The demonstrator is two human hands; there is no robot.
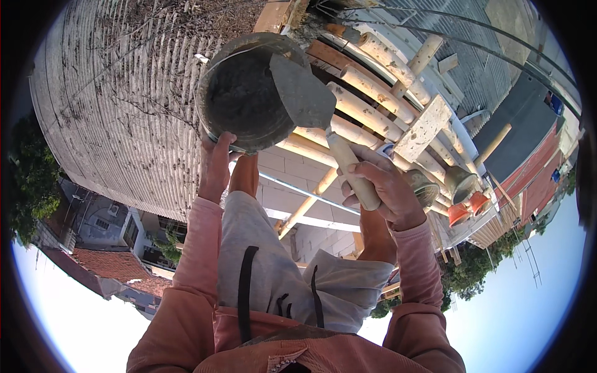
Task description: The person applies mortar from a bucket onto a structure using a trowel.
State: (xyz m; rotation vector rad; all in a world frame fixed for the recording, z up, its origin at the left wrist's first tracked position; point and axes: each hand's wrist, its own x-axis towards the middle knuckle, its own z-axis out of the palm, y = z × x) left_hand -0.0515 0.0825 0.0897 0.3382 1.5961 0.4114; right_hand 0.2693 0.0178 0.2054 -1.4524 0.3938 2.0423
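My left hand (217, 160) is closed on the near rim of a dark round bucket (272, 132), tilted so that its inside shows. Wet grey mortar (236, 93) lies in the bucket. My right hand (387, 186) grips the pale handle of a trowel (303, 93), fingers wrapped round it. The wide grey blade overlaps the bucket's right rim and points up to the left. Whether the blade touches the rim or carries mortar, I cannot tell.
Bamboo poles (370, 118) form a platform on the right, with a mortar-spattered board (423, 128) across them. More buckets (460, 184) stand farther right. A corrugated roof (130, 112) spreads left. Below my legs is a pale block wall (292, 168). Cables (460, 40) cross the upper right.
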